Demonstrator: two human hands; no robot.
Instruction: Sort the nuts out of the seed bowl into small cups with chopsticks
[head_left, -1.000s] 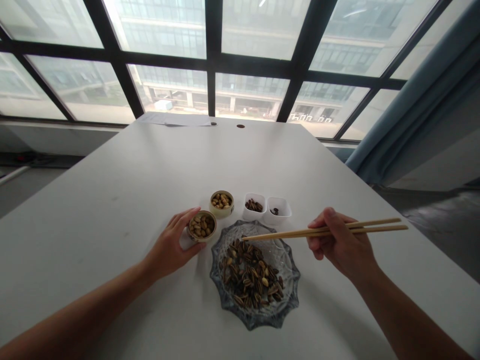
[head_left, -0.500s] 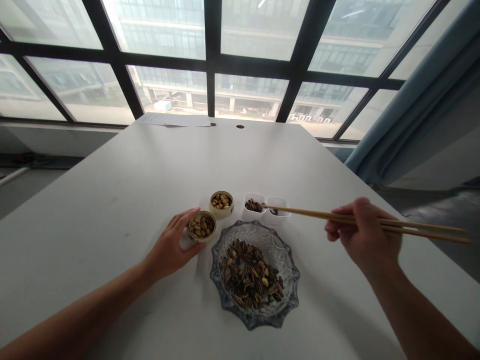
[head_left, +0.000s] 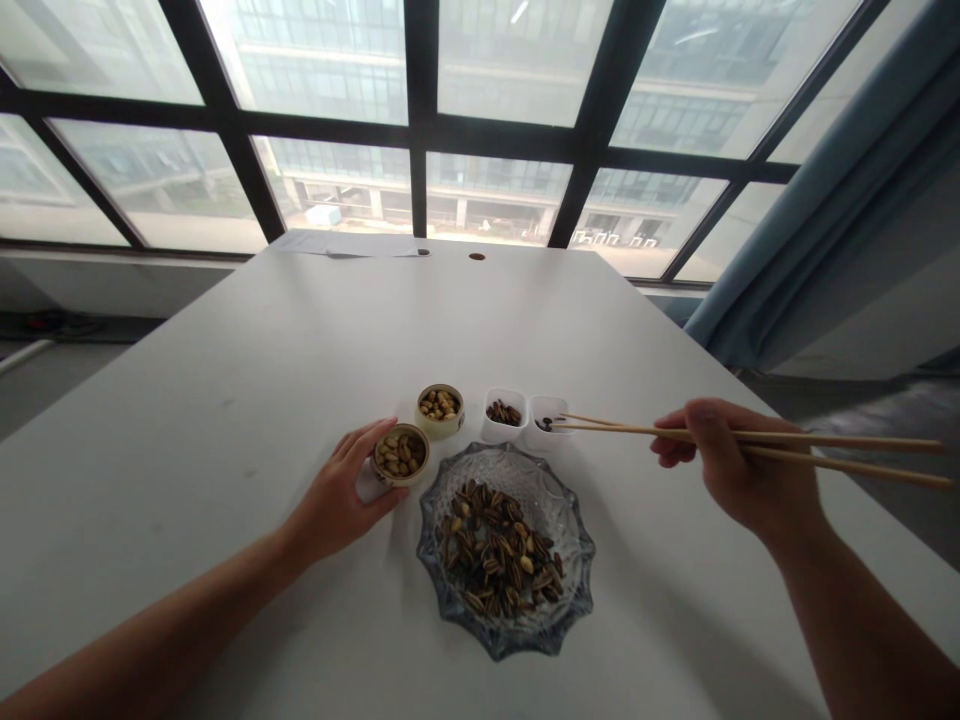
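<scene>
My left hand (head_left: 341, 495) is curled round a small round bowl of pistachio-like nuts (head_left: 400, 455), thumb and fingers on its sides. In my right hand (head_left: 739, 465) is a pair of wooden chopsticks (head_left: 630, 430), their tips parted over the right white cup (head_left: 550, 437), which has a few dark pieces inside. Beside it stands another white cup (head_left: 502, 432) with striped seeds. A second round bowl (head_left: 440, 428) holds light brown nuts. Nearest me, a scalloped glass bowl (head_left: 574, 590) contains many striped seeds and some paler nuts.
The white table (head_left: 225, 400) reaches back to a large window with dark frames (head_left: 495, 135). Papers (head_left: 345, 244) lie at its far edge, near two round holes. A blue curtain (head_left: 810, 220) hangs at the right.
My right hand has moved slightly right, and the chopstick tips have shifted from the left white cup to the right one and spread apart. My left hand keeps its grip on the bowl.
</scene>
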